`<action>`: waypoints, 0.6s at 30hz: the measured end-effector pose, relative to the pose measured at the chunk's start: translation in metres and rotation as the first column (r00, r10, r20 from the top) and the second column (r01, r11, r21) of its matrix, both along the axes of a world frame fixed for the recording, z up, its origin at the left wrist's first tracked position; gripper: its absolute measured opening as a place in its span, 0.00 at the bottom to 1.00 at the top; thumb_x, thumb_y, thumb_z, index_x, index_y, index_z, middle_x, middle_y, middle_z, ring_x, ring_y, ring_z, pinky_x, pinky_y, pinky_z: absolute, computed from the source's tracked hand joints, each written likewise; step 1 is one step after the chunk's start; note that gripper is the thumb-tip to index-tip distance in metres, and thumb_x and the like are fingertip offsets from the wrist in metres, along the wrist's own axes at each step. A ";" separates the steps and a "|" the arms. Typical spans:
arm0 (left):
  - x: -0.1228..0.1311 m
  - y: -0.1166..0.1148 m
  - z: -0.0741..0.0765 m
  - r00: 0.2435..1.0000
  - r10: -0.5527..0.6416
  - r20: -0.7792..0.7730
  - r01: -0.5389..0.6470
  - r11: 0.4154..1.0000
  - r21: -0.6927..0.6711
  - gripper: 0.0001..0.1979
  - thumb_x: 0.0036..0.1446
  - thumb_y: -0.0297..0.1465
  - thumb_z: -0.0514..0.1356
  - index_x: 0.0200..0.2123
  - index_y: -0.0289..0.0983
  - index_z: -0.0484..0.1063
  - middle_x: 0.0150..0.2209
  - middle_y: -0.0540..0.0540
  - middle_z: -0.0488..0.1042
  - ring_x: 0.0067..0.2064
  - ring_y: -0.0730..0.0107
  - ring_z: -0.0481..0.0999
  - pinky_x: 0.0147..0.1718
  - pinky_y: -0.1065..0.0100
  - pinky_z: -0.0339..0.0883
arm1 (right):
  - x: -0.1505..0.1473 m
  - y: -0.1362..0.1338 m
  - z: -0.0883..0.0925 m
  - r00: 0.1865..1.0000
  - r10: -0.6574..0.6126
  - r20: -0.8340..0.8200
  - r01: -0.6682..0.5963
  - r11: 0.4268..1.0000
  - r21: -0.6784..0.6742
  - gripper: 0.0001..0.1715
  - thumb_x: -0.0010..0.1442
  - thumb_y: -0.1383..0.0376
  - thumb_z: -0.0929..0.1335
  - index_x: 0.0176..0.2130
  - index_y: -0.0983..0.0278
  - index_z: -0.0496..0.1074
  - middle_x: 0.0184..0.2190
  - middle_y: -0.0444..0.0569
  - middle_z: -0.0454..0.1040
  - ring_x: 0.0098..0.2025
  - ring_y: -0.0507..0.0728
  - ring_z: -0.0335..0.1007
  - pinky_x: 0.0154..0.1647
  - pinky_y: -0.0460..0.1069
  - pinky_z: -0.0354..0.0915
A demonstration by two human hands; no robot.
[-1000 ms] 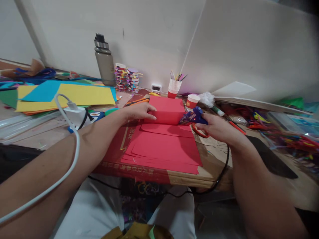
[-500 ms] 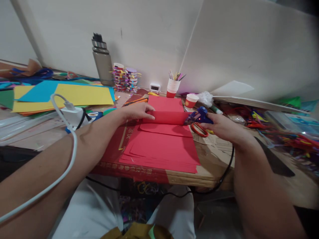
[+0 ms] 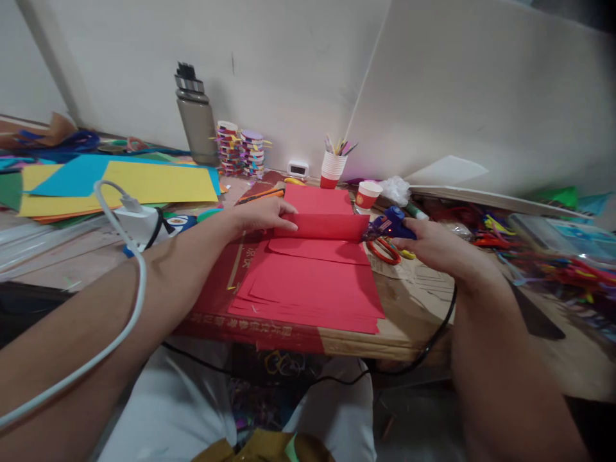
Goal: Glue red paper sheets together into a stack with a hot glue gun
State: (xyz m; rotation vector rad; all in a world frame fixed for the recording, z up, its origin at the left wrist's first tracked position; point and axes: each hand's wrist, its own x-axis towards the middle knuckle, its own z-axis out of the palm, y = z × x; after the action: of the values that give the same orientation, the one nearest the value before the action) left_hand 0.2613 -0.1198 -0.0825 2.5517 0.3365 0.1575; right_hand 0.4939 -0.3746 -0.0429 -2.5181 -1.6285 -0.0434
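Note:
My left hand [image 3: 276, 215] is closed on the left end of a red paper strip or folded flap [image 3: 322, 227], with thumb and fingers at its edge. The flap stands slightly raised above a stack of red paper sheets [image 3: 312, 282]. My right hand [image 3: 428, 240] grips a blue glue gun [image 3: 392, 223] with a small lit red light. Its nozzle points left, close to the right end of the flap; whether it touches the paper I cannot tell. Scissors with red-orange handles [image 3: 385, 250] lie just below the glue gun.
A white cable [image 3: 140, 301] crosses my left forearm; a black cord [image 3: 443, 324] hangs below my right hand. Behind stand a bottle [image 3: 196, 128], stacked paper cups [image 3: 333, 168] holding pens and a single cup [image 3: 368, 194]. Yellow sheets [image 3: 158, 183] lie left.
The glue gun and my right hand have shifted slightly to the right, off the flap's right end, where more red paper now shows. My left hand keeps its place on the paper.

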 end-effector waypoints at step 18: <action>0.000 -0.006 0.003 1.000 0.003 0.001 -0.003 1.000 -0.028 0.13 0.51 0.40 0.60 0.26 0.35 0.70 0.21 0.53 0.66 0.23 0.75 0.61 0.24 0.71 0.49 | -0.002 0.001 -0.003 0.982 0.131 -0.134 -0.123 0.990 0.069 0.19 0.54 0.55 0.68 0.44 0.59 0.74 0.36 0.48 0.78 0.37 0.62 0.72 0.38 0.51 0.65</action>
State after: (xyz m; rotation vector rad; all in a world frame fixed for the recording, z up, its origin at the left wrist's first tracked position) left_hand 0.2609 -0.1259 -0.0794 2.5239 0.3395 0.1544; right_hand 0.4924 -0.3732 -0.0458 -2.3121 -1.7014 0.0925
